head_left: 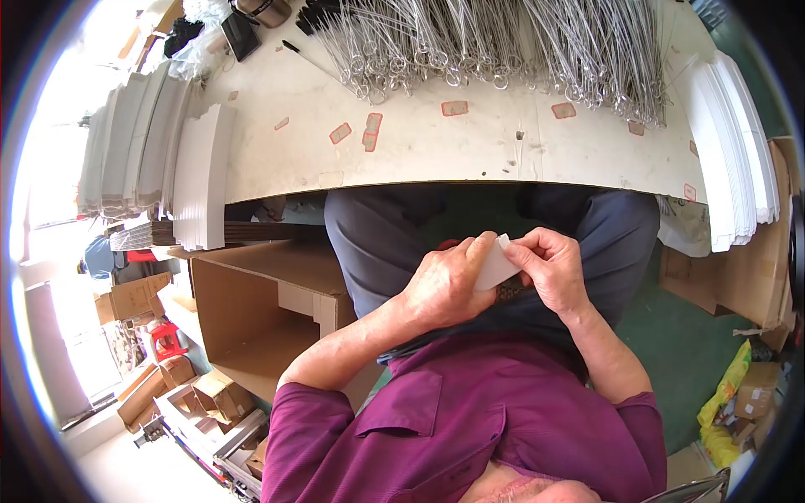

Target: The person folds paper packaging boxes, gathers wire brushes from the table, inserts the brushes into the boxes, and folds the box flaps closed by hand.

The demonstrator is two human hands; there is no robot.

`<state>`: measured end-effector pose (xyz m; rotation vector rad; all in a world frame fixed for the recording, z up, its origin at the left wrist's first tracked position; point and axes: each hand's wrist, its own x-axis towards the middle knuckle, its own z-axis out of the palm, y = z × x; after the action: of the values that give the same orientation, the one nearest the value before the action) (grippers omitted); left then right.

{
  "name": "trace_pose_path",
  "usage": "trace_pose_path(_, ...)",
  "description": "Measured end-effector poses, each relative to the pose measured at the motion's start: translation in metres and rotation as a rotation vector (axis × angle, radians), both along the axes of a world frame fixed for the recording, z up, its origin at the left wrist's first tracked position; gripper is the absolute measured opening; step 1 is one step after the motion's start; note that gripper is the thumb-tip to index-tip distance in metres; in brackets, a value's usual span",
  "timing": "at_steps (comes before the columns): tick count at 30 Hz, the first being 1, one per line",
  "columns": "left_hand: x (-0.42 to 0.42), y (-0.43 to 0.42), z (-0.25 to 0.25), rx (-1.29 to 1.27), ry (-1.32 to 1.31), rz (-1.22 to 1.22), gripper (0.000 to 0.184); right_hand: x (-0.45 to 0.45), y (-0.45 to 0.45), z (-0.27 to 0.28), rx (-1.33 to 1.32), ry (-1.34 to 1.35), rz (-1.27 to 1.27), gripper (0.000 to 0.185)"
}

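A white cardboard piece (496,270), which looks like a narrow carton seen near its end, is held over my lap between both hands. My left hand (453,281) wraps round it from the left, thumb on top. At its upper right corner, the thumb and fingers of my right hand (549,267) pinch a small white flap (503,241). The fingers under the piece and its far end are hidden.
Many thin metal wires with looped ends (453,50) lie along the table (402,159). White flat cartons are stacked at the left (138,142) and right (734,151). An open cardboard box (268,293) stands left of my legs. A black pen (306,57) lies near the wires.
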<state>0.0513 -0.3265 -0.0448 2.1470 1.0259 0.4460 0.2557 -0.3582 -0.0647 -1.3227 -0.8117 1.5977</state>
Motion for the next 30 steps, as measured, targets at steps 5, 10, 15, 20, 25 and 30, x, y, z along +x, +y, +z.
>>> trace_pose_path(5,-0.002,0.0,0.001,-0.025,0.014,-0.014,0.069,-0.001,-0.001,0.003,0.031,-0.043,-0.006,0.012)
trace_pose_path(10,-0.003,0.001,0.0,-0.04,-0.048,-0.032,0.071,-0.003,-0.004,0.003,0.05,-0.058,-0.023,0.013)
trace_pose_path(15,-0.003,0.001,0.003,-0.086,-0.024,-0.033,0.073,-0.009,-0.013,0.001,0.113,-0.156,-0.059,0.015)
trace_pose_path(20,-0.004,0.002,-0.002,-0.065,-0.007,-0.036,0.074,-0.014,-0.019,-0.005,0.446,-0.453,-0.036,0.018)
trace_pose_path(25,-0.003,0.003,-0.002,-0.023,-0.041,0.027,0.074,-0.023,-0.028,-0.007,0.432,-0.369,0.004,0.041)
trace_pose_path(30,-0.005,0.005,-0.003,-0.03,-0.049,0.024,0.074,-0.028,-0.028,-0.014,0.521,-0.42,-0.035,0.047)
